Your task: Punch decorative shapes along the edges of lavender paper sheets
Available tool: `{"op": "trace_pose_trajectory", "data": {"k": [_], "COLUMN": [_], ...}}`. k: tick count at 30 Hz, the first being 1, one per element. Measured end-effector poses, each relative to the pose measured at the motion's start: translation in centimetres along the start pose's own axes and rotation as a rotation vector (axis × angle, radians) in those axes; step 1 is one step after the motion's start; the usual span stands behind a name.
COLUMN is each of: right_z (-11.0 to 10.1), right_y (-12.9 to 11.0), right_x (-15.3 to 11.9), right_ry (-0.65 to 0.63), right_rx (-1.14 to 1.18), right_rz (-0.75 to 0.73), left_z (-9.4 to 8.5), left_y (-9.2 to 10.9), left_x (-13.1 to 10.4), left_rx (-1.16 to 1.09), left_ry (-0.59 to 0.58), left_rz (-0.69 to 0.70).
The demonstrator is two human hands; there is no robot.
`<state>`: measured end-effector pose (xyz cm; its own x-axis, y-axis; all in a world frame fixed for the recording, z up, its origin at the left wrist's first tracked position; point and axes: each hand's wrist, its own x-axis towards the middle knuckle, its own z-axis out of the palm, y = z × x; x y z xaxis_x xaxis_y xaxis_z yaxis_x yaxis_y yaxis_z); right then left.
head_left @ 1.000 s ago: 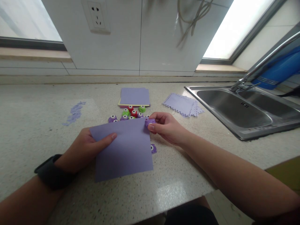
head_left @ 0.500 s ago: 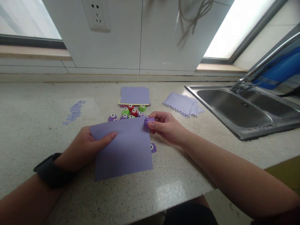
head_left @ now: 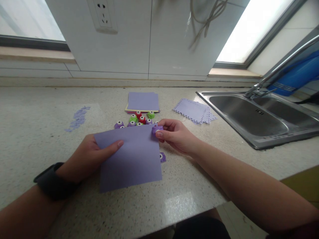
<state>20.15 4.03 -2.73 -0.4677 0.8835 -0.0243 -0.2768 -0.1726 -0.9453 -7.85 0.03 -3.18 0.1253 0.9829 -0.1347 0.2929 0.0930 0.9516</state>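
Observation:
A plain purple sheet of paper [head_left: 132, 162] is held above the counter by my left hand [head_left: 96, 154], thumb on top and the other fingers hidden beneath. My right hand [head_left: 174, 136] pinches a small purple craft punch [head_left: 157, 129] at the sheet's upper right corner. Just right of the sheet lies another purple punch [head_left: 162, 157], partly covered by it. Behind the sheet's far edge stand several punches in green [head_left: 151, 115], red [head_left: 142, 119] and purple [head_left: 119, 124], some partly hidden.
A stack of coloured paper [head_left: 143, 101] lies at the back. Purple sheets with punched edges [head_left: 190, 109] are at its right, beside the steel sink [head_left: 256, 144]. Small purple paper bits [head_left: 78, 119] lie on the left of the counter [head_left: 189, 189].
The punch in my right hand has shifted slightly left along the sheet's corner and turned a little. My left hand and the sheet have barely moved.

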Motion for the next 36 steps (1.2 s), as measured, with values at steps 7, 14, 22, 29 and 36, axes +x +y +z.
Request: {"op": "trace_pose_trajectory", "data": {"k": [7,14,22,29,36], "right_z": [-0.11,-0.19,-0.04,0.31,0.39], "right_y": [0.35,0.43,0.61,0.53,0.56], "right_x": [0.12,0.16,0.13,0.23,0.12], "right_ry": [-0.001,-0.018,-0.020,-0.010,0.012], "right_rx": [0.029,0.046,0.087,0.080,0.086], "right_rz": [0.008,0.008,0.016,0.020,0.023], "left_z": [0.04,0.11,0.20,0.20,0.07], "left_y": [-0.05,0.00,-0.14,-0.26,-0.05], "left_x": [0.06,-0.08,0.03,0.23,0.04], "left_rx": [-0.010,-0.031,-0.039,-0.059,-0.046], "left_ry": [-0.001,0.025,0.033,0.026,0.022], "left_rz": [0.018,0.024,0.038,0.022,0.020]}}
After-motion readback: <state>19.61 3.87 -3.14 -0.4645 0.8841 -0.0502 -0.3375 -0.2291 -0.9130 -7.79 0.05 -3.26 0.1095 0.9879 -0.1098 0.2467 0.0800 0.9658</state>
